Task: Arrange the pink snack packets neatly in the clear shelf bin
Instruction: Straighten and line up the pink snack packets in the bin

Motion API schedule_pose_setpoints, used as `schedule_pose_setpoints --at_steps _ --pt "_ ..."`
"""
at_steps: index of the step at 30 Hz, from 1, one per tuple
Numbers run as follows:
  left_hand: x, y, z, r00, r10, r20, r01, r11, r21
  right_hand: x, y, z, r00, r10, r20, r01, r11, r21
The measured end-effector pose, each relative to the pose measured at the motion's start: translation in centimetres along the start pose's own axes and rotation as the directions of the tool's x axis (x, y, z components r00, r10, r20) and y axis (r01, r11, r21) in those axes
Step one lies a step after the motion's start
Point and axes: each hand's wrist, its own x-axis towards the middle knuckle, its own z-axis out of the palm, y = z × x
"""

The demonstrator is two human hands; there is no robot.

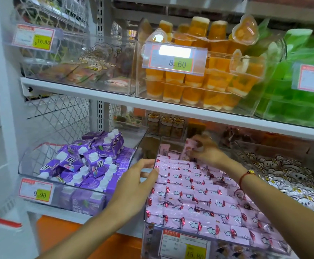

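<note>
A clear shelf bin (148,206) on the lower shelf holds several pink snack packets (199,199) lying in flat rows. My left hand (135,182) grips the bin's left wall near the back, thumb at the inner side by the packets. My right hand (206,150) reaches to the bin's rear and pinches one pink packet (189,147), which stands upright above the rows. Another packet (164,148) leans upright against the back left corner.
A bin of purple drink cartons (89,163) sits left, a bin of white cartoon packets (291,176) right. Above, the shelf board (115,99) carries bins of orange jelly cups (199,85) and green cups (298,94). Price tags hang on the bin fronts.
</note>
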Motion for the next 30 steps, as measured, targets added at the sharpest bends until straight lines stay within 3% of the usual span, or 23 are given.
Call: schedule_pose_setpoints --at_steps 4,6,9,11,13,17,19,21,23,25,27,30 --pt "0.0 0.0 -0.1 1.000 -0.003 0.004 0.003 1.000 -0.009 -0.5 -0.3 1.9 0.985 0.032 0.169 -0.022 0.998 -0.060" --pt "0.0 0.0 -0.1 1.000 0.001 0.013 -0.001 1.000 -0.008 -0.4 -0.2 2.8 0.965 0.077 0.250 -0.022 0.976 -0.217" --pt "0.1 0.0 -0.1 1.000 0.008 0.017 -0.007 1.000 -0.006 0.3 -0.2 2.9 0.989 -0.017 0.144 0.070 0.927 -0.368" --pt "0.2 0.0 -0.1 1.000 0.005 0.017 -0.005 1.000 -0.012 0.2 -0.1 3.4 0.990 -0.136 0.035 0.140 0.937 -0.320" --pt "0.2 -0.1 0.0 1.000 0.007 0.015 -0.007 1.000 -0.010 -0.1 -0.1 4.6 0.980 -0.173 0.095 0.193 0.937 -0.291" --pt "0.0 0.1 -0.2 1.000 0.020 0.020 -0.021 1.000 0.018 -0.5 -0.6 4.7 0.968 -0.071 0.242 0.143 0.944 -0.296" --pt "-0.2 0.5 -0.4 1.000 0.027 0.009 -0.027 0.998 0.051 -0.8 -0.7 3.3 0.955 -0.032 0.294 0.075 0.988 -0.136" --pt "-0.3 1.2 -0.7 0.994 0.106 -0.039 -0.099 0.984 0.147 -2.0 -0.4 1.7 0.976 -0.018 0.216 0.019 1.000 -0.004" --pt "0.5 2.2 -0.7 0.968 0.245 -0.063 -0.225 0.948 0.225 -3.8 0.7 0.4 0.999 -0.042 0.010 0.043 0.991 -0.127" --pt "2.2 3.5 -0.2 0.947 0.322 -0.023 -0.307 0.919 0.248 -5.8 1.9 0.0 0.995 -0.064 -0.073 0.039 0.953 -0.301" --pt "4.7 4.4 1.0 0.942 0.329 0.068 -0.334 0.900 0.281 -7.0 2.7 0.3 0.998 -0.065 0.003 0.062 0.934 -0.353" --pt "8.7 4.5 3.7 0.939 0.220 0.265 -0.316 0.857 0.408 -7.3 3.1 0.7 0.992 -0.017 0.127 0.070 0.902 -0.427"
